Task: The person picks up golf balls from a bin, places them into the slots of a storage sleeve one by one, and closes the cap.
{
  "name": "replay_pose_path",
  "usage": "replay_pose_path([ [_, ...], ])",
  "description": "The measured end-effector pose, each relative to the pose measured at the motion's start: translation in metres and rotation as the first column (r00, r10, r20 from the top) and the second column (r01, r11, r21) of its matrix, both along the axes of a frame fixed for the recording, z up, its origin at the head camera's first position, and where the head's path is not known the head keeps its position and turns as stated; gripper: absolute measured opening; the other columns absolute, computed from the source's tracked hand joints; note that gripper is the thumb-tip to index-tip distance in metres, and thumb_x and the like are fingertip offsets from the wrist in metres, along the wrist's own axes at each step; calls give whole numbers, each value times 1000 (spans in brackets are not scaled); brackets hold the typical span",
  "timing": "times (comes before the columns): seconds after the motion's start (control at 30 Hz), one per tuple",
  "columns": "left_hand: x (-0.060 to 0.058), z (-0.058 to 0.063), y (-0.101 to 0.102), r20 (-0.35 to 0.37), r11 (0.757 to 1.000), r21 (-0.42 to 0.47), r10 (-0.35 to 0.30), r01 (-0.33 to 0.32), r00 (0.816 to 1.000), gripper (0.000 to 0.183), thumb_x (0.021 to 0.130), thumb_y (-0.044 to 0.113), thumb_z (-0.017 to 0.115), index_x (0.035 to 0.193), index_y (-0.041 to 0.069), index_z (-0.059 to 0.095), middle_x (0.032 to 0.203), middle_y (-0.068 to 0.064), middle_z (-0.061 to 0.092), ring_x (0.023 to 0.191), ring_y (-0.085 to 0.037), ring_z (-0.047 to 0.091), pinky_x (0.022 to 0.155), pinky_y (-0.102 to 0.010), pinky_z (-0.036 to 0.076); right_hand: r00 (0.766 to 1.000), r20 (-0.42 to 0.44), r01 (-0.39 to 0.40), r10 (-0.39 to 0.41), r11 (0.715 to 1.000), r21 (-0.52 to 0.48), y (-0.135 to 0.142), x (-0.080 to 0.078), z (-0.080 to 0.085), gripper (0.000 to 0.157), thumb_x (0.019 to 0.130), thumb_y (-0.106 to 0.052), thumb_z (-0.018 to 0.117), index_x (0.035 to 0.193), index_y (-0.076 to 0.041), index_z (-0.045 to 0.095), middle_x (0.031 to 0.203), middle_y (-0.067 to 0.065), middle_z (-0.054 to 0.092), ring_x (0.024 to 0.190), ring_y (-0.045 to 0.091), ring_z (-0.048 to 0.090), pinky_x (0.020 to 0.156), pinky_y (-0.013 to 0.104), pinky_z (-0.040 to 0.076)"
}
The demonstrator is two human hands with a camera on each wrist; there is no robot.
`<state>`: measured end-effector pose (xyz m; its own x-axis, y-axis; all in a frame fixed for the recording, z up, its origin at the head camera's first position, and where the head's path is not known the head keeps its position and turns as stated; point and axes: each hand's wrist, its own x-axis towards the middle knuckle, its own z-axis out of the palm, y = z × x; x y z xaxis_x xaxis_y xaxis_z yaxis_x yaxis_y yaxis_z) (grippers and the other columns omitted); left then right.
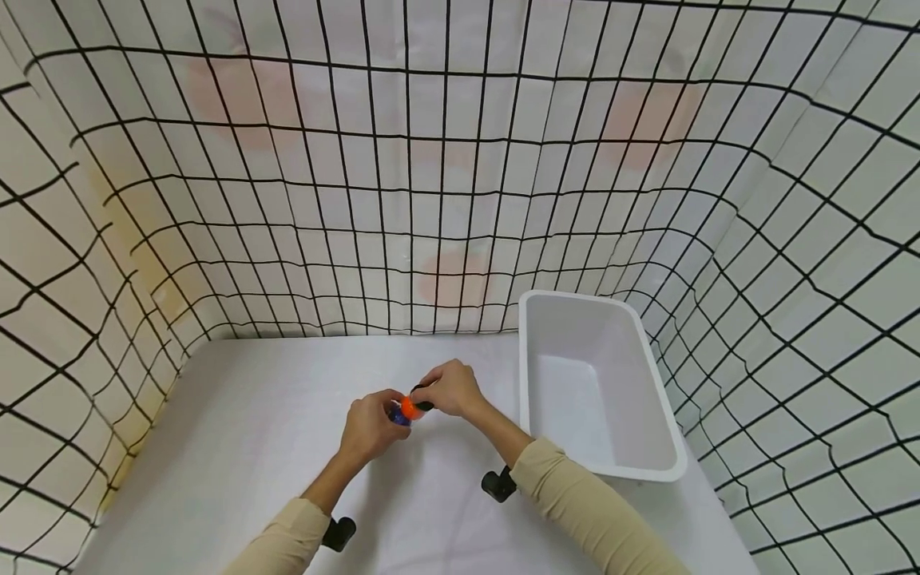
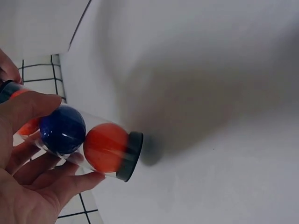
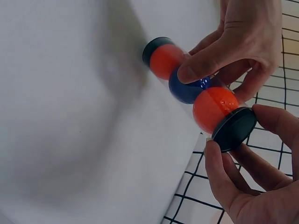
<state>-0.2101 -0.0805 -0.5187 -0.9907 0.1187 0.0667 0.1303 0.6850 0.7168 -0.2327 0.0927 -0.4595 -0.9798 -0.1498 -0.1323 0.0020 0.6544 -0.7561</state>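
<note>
A clear plastic tube (image 2: 88, 120) holds a blue ball (image 2: 62, 129) between two orange balls (image 2: 105, 147), with a dark cap at each end. My left hand (image 1: 366, 427) grips the tube around its middle, thumb over the blue ball in both wrist views. At the tube's other end, my right hand (image 1: 453, 389) pinches the rim of the dark cap (image 3: 234, 129) between thumb and fingers. That cap sits against the tube's end; whether it is loose I cannot tell. The far cap (image 2: 130, 157) is untouched. The tube is tilted and held above the white table.
On the right of the white table (image 1: 237, 447) stands a white plastic bin (image 1: 568, 407), with nothing seen inside. Black wire mesh (image 1: 446, 192) borders the back and both sides. Dark wrist-camera pieces (image 1: 499, 483) hang below both wrists.
</note>
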Motion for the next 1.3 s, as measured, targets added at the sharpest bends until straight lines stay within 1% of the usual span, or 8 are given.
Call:
replay_pose_path([
  [0.17,1,-3,1,-4,1000,10,2,-2,1000,40,67,9,89,105,9,76,89,-10,76,78,-22,68,76,-41,61,1000,-9,6,-6,1000,23,-1,0,-5,25,79,-30,84,90,-8,82,83,4,78,75,15,63,59,25,48],
  [0.23,2,-4,1,-12,1000,16,-3,3,1000,40,67,9,89,104,8,76,89,-10,76,79,-23,69,77,-42,61,1000,-10,10,-10,1000,17,-1,1,-6,25,78,-29,84,90,-8,82,82,4,78,74,15,64,59,26,49],
  [0.43,2,-4,1,-6,1000,27,-2,2,1000,39,68,10,90,105,9,76,92,-10,76,81,-23,69,79,-42,61,1000,-7,11,-11,1000,-2,1,1,-4,26,77,-29,83,91,-6,82,83,6,78,74,15,64,59,26,51],
  [0.57,2,-3,0,-10,1000,30,-8,9,1000,39,68,10,90,105,9,76,92,-10,76,80,-22,69,78,-41,61,1000,19,15,-15,1000,-10,1,0,-4,27,78,-29,85,92,-7,82,83,6,77,70,13,65,58,24,51],
  [0.7,2,-3,0,-5,999,35,-13,13,1000,39,69,10,89,105,9,76,92,-10,76,79,-21,68,77,-41,61,999,43,16,-15,1000,-17,2,-2,-3,26,77,-29,86,91,-7,83,81,6,77,63,12,66,56,23,53],
  [1.0,2,-4,0,16,999,43,-10,9,1000,39,72,10,89,108,7,75,98,-12,77,86,-24,70,84,-44,61,999,43,19,-19,1000,4,0,-5,-2,23,77,-28,85,88,-8,83,79,5,78,61,11,65,55,22,52],
  [1.13,2,-6,0,22,999,43,-8,7,1000,39,72,10,89,108,8,75,99,-11,76,86,-24,70,84,-43,61,998,57,24,-24,1000,-1,-1,-5,-4,23,77,-29,83,88,-9,83,78,4,77,63,12,64,55,22,50],
  [1.3,2,-7,0,43,999,41,-5,4,999,39,73,10,89,109,8,74,100,-12,76,85,-23,69,80,-41,62,999,43,-2,2,1000,3,0,-5,-7,23,78,-31,82,89,-11,83,79,3,77,63,12,64,55,23,51],
])
